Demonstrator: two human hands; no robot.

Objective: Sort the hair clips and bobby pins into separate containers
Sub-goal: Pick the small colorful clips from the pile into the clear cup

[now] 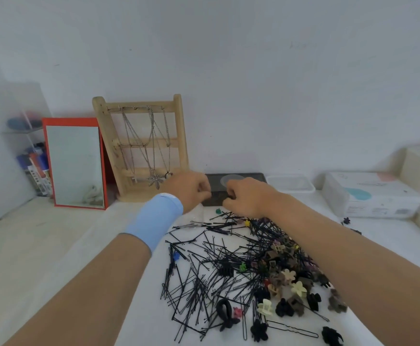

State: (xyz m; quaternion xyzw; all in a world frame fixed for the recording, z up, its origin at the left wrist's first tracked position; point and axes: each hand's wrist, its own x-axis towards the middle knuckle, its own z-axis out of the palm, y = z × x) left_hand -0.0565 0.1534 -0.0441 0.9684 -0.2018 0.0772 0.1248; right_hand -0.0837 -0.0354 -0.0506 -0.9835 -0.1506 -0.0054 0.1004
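Observation:
A big heap of black bobby pins (204,265) lies on the white table in front of me. Small claw hair clips (289,278) in beige, brown, black and other colours are mixed in on its right side. My left hand (191,191) and my right hand (246,196) both reach to the near edge of a dark lidded container (236,182) by the wall. Their fingers are curled against its front edge. Whether they pinch the lid or a pin I cannot tell. A clear empty container (291,184) stands just right of the dark one.
A wooden jewellery rack (141,146) with necklaces leans on the wall at left, beside a red-framed mirror (75,163) and a clear organiser (33,158) with pens. White boxes (371,196) stand at the right. A few stray clips (346,221) lie near them.

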